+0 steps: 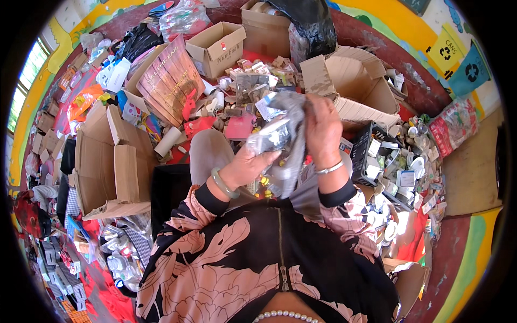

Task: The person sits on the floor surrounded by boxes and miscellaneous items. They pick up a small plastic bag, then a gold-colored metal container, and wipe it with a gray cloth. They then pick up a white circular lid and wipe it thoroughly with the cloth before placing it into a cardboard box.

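Observation:
My left hand (249, 166), with a pale bangle at the wrist, is closed on a shiny clear plastic package (273, 137) in front of my knees. My right hand (324, 128), wearing a silvery bangle, grips a crumpled grey cloth-like piece (291, 153) that hangs down beside the package and is smeared by motion. Whether the grey piece and the package are joined I cannot tell. Just behind them shows a small white and blue packet (266, 107). Small yellow items (264, 181) lie below, between my legs. A pink flat piece (240, 127) lies beyond my left hand.
Open cardboard boxes stand at the left (102, 161), back middle (218, 48) and right (358, 81). A black plastic crate (369, 151) is near my right knee, beside heaped small containers. A black bag (312, 24) rises at the back. Mixed scraps cover the floor around me.

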